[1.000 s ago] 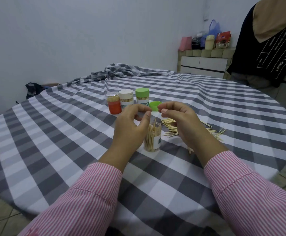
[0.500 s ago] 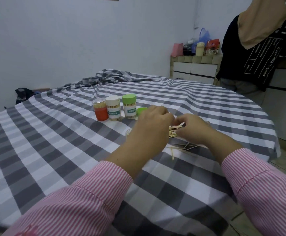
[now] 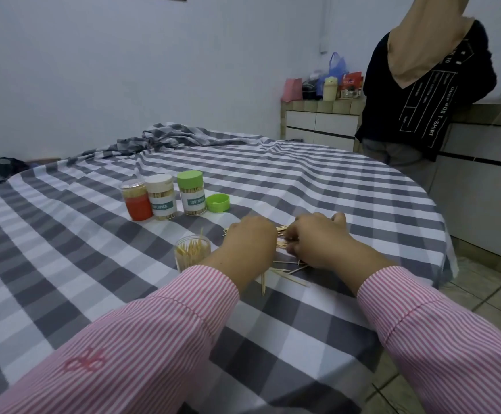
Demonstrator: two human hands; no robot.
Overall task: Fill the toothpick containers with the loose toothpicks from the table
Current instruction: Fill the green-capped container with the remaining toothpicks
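An open clear container (image 3: pixel 192 252) partly filled with toothpicks stands on the checked tablecloth (image 3: pixel 64 249), just left of my left hand (image 3: pixel 250 243). Both hands lie over the pile of loose toothpicks (image 3: pixel 282 273). My left hand curls down on the pile's left side. My right hand (image 3: pixel 315 243) gathers toothpicks with curled fingers, and a bunch shows between the two hands. Behind stand three closed containers: an orange one (image 3: pixel 135 201), a white-lidded one (image 3: pixel 161 197) and a green-lidded one (image 3: pixel 191 192). A loose green lid (image 3: pixel 217 202) lies beside them.
A person in a black shirt (image 3: pixel 422 94) stands at the table's far right by a tiled counter (image 3: pixel 317 121) with bags and bottles. Bunched cloth (image 3: pixel 159 138) lies at the table's far edge. The table's right edge drops to a tiled floor (image 3: pixel 482 294).
Both hands have dropped from above the open container to the toothpick pile on its right and closed over it. The camera has tilted up.
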